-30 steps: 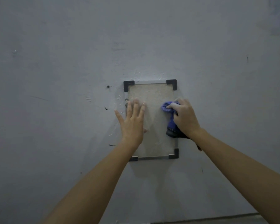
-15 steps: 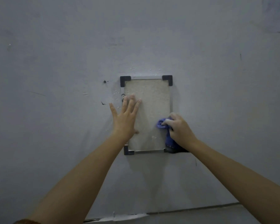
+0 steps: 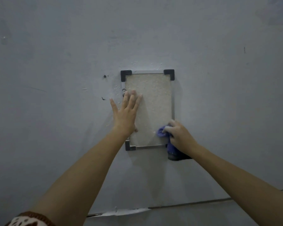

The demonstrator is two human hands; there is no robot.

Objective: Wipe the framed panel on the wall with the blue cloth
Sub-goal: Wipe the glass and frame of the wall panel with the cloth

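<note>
Head view: 2 hands work on the framed panel (image 3: pixel 151 110) fixed on the grey wall (image 3: pixel 55 62).

The left hand (image 3: pixel 125 114) lies flat with fingers spread, on the left side of the panel. The right hand (image 3: pixel 180 136) is closed around the blue cloth (image 3: pixel 163 133) and presses it at the lower right corner of the panel; a part of the cloth hangs below the frame.
</note>
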